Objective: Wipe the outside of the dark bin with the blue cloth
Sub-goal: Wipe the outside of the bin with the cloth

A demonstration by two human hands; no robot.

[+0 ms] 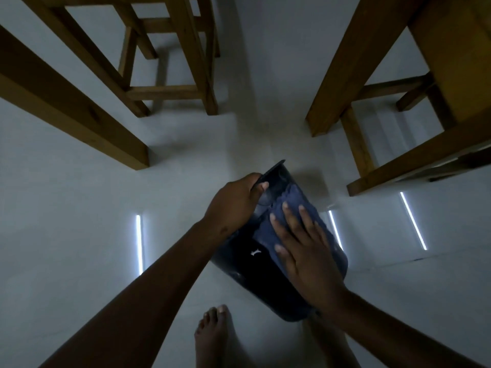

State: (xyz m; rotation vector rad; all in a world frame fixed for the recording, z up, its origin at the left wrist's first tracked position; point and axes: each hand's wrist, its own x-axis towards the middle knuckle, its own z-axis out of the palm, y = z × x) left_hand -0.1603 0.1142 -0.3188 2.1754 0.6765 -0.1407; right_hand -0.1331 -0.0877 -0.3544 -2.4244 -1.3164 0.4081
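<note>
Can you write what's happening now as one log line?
step: wiping | left hand: gripping dark plastic bin rim | right hand: flat on blue cloth | bin: tilted

- The bin is dark, near black, glossy, with one small white mark on its side.
- The cloth on it is a dull, deep blue.
- The floor is pale grey-white, striped with thin bright white reflections.
- The furniture legs are warm brown wood.
</note>
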